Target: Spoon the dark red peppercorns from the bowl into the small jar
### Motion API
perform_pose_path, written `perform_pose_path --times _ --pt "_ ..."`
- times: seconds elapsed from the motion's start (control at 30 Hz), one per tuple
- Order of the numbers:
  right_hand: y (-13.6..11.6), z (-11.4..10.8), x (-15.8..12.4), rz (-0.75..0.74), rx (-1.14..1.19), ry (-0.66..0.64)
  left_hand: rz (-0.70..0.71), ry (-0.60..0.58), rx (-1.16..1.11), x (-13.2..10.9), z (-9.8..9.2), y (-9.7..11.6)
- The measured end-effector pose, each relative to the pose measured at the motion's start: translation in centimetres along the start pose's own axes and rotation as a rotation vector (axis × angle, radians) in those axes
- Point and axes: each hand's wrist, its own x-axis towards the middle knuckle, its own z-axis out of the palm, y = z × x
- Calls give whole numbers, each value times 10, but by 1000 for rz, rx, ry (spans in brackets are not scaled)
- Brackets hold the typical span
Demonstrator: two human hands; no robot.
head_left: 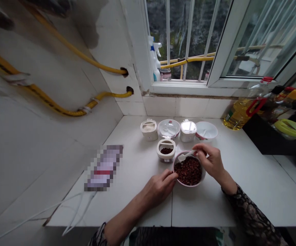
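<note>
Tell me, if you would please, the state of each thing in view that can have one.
Bowl: holding dark red flakes.
White spoon: tilted, head over the bowl.
Left hand: holding the bowl's rim.
Right hand: gripping the white spoon.
Front container: dark red contents inside.
Rear-left container: pale contents visible.
Oil bottle: capped, partly filled.
Window: open on its left side.
</note>
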Motion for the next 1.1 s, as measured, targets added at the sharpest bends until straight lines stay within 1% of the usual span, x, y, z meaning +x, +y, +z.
perform_pose_path --times 0.13,0.23,0.3,0.5,0.63,0.8,1.1 --pt "6 5 -4 15 -75 -193 11 2 6 1 -1 0" --pt "5 9 -6 59 -37 -266 14 9 14 1 -1 0" --pt "4 9 -5 131 19 -253 10 5 15 1 -1 0" --pt "6 3 0 432 263 -199 11 4 0 -1 1 -1" --pt "8 1 2 551 378 -176 20 7 -8 1 1 0" --pt "9 0 4 633 452 -166 18 11 12 2 0 1" --pt "10 0 6 680 537 -144 21 14 15 3 -2 2"
